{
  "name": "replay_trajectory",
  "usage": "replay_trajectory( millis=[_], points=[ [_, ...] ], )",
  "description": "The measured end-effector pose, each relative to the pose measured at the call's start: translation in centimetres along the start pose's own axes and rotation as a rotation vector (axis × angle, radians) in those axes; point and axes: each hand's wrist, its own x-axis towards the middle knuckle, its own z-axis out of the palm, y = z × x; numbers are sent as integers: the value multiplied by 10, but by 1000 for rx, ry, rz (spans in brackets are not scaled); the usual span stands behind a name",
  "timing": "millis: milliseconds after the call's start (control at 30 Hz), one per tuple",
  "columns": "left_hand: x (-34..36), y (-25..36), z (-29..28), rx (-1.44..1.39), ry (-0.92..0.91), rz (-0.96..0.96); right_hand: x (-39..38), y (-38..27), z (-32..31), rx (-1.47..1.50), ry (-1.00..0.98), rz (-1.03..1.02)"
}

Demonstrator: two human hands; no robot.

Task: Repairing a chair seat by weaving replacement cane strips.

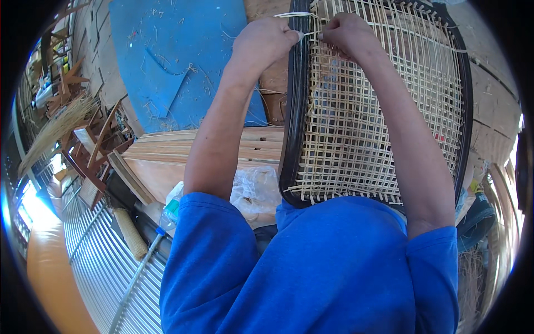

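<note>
Cane strand (312,34) stretches from the left hand (265,42), pinching it between thumb and finger, to the right hand (351,35), seemingly pinching too, beside the black frame (296,83). Even tension without twisting should suit the woven panel (345,139); leftward lies a blue sheet (172,50).

A blue sheet (186,50) lies far left, with stacked wooden boards (167,151) nearer, a clear plastic bag (257,186) beside them and a ribbed panel (103,261) at near left
</note>
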Motion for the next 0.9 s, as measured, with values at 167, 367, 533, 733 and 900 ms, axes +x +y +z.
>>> replay_trajectory(
  millis=[167,367,533,733,900],
  points=[
    [-12,27,3,334,216,29,-5,3,2,-34,65,-76],
    [-14,25,4,311,232,63,5,0,-12,-171,-56,-84],
    [-19,2,-4,43,123,25,12,14,-30,10,-34,-76],
    [1,-2,-3,-23,505,207,20,28,-61,915,207,73],
    [22,32,-15,-197,308,324,22,39,-70,1532,387,181]
  ],
)
